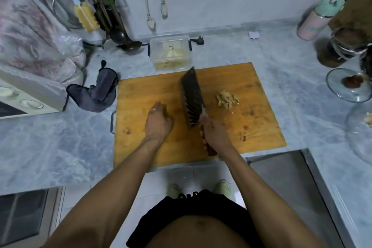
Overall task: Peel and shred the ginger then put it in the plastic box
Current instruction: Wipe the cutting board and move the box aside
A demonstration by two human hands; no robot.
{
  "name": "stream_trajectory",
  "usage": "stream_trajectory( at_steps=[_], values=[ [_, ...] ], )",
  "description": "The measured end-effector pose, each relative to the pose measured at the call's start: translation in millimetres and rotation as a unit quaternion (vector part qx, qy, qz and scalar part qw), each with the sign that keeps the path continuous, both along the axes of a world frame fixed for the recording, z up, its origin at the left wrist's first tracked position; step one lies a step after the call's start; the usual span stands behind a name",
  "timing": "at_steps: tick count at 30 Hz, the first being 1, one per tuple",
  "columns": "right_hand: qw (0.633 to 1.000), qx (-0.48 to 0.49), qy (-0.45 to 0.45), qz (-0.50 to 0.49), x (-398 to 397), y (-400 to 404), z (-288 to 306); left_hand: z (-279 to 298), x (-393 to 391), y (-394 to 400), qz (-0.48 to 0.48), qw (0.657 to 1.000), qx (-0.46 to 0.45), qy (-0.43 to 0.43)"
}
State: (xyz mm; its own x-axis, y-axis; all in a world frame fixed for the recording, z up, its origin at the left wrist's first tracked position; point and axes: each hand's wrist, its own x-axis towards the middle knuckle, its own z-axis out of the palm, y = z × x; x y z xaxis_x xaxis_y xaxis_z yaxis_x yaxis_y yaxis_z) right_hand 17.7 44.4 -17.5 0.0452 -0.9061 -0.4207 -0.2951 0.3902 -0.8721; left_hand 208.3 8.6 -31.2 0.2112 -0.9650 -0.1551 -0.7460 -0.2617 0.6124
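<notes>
The right hand [213,131] covered most of the cleaver [191,98] handle, only its butt showing below the grip; the blade above the grip was motion-blurred. The left hand [159,121] hid its own fingertips and anything under them. Contents of the plastic box [170,52], beyond the blade tip, were too indistinct to identify

Cleaver raised over the chopping board, ginger shreds to one side

The right hand [213,133] grips the handle of a dark cleaver [191,96], blade tilted above a wooden chopping board [251,131] near the bench's [60,147] front edge. The left hand [158,121] rests on the board beside the blade. A small heap of ginger shreds [227,99] lies toward the board's right side. Behind the board's far edge stands the plastic box [170,52], holding pale pieces.
</notes>
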Motion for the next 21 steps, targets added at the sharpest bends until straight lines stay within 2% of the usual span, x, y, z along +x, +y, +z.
stream_trajectory(
  at_steps=[3,5,12,14,18,21],
  values=[
    [0.995,0.002,0.027,0.101,-0.9,10.4,4.9,2.1,-24.7,-5.1,0.132,0.989,-0.025,0.069],
    [0.995,0.018,0.039,0.093,-11.5,14.4,-1.2,0.6,-34.2,-4.7,0.182,0.981,-0.002,0.072],
    [0.998,0.032,0.024,-0.041,-100.6,-0.2,-1.1,-14.8,-54.2,9.0,0.118,0.992,-0.02,0.04],
    [0.999,0.022,0.027,-0.017,-112.5,-4.8,5.3,-12.5,-70.2,8.5,0.1,0.993,-0.03,0.047],
    [0.992,-0.038,0.091,0.075,-115.5,-10.2,18.5,-10.6,-107.3,4.0,0.054,0.996,-0.032,0.059],
    [0.979,-0.083,0.17,0.072,-125.0,-18.1,28.0,-14.1,-117.4,1.2,0.041,0.998,-0.01,0.046]
  ],
)
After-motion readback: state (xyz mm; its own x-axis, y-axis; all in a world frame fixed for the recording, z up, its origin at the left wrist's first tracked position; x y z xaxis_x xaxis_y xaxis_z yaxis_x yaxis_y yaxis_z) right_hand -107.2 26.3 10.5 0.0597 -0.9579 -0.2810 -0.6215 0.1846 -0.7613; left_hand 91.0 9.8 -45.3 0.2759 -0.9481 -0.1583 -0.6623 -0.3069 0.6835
